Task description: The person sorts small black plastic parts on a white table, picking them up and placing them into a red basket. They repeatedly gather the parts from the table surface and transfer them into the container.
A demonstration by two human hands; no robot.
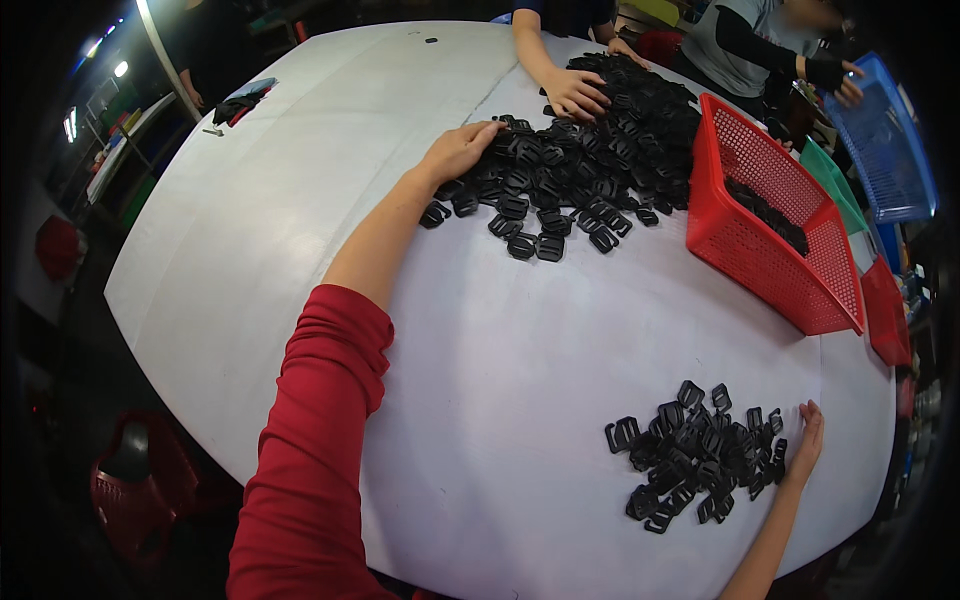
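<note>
A large heap of black plastic buckles (pixel 630 130) covers the far middle of the white table (pixel 250 220). My left hand (pixel 458 152), its arm in a pushed-up red sleeve, is stretched out against the heap's left edge, fingers extended and touching the outer buckles. Close to me on the right lies a smaller loose pile of the same black buckles (pixel 690 450). My right hand (pixel 808 442) rests on edge along that pile's right side, fingers straight, with nothing visible in it.
Another person's hand (pixel 576 94) lies on the heap's far left side. A red perforated basket (pixel 760 260) holding black pieces stands right of the heap. Farther right, a person in a black glove grips a blue basket (pixel 885 150). A dark red chair (pixel 140 490) stands lower left.
</note>
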